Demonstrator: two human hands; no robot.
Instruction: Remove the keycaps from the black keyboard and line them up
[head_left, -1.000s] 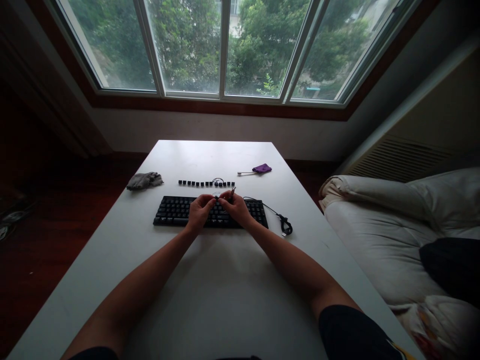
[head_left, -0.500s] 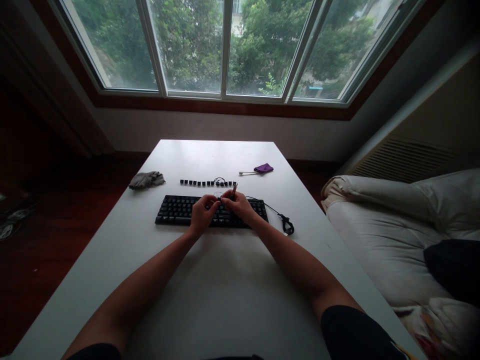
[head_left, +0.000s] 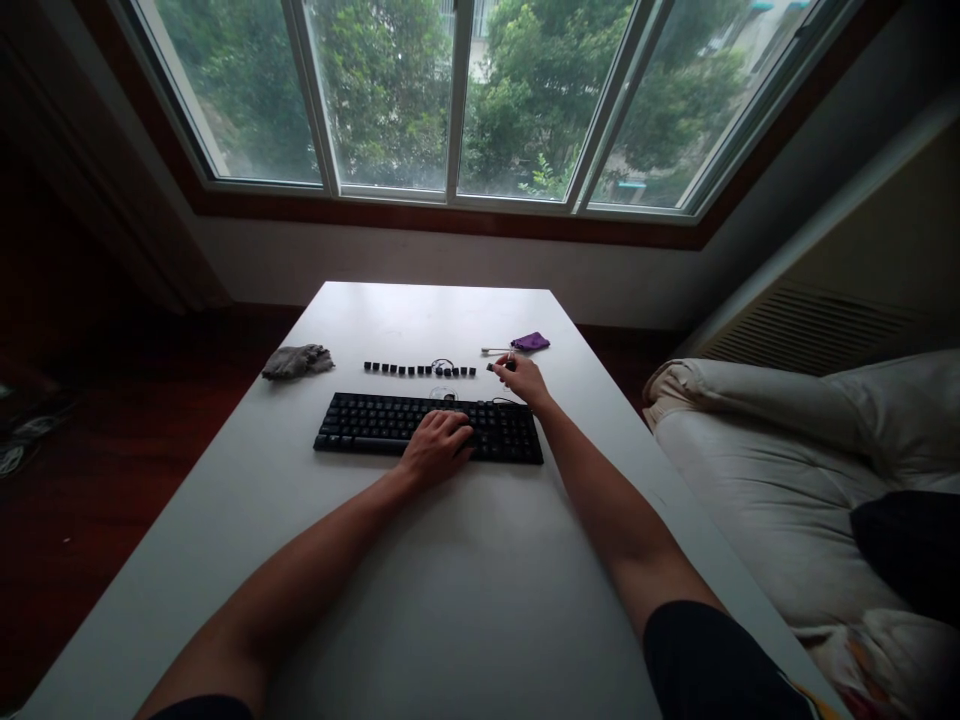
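Note:
My left hand [head_left: 439,440] rests palm down on the black keyboard [head_left: 360,420], its fingers stretched over the keys right of the middle. Beyond the keyboard's right half, my right hand [head_left: 523,378] is pinched around a small black keycap [head_left: 490,367] at the right end of a row of black keycaps [head_left: 401,370]. Another small dark item shows between its fingers, too small to name; a slim tool stood there earlier. Behind the keyboard, a thin wire loop [head_left: 442,364] lies by the row.
A crumpled grey cloth [head_left: 298,361] lies at the white table's [head_left: 450,560] left edge. Near my right hand are a purple cloth pouch [head_left: 531,342] and a white-tipped stick [head_left: 493,351]. A pale sofa [head_left: 750,480] stands to the right, and a window is ahead.
My hands have parted. The right one has moved forward and right, off the keyboard to the end of the keycap row. My left hand has opened and lowered onto the keys.

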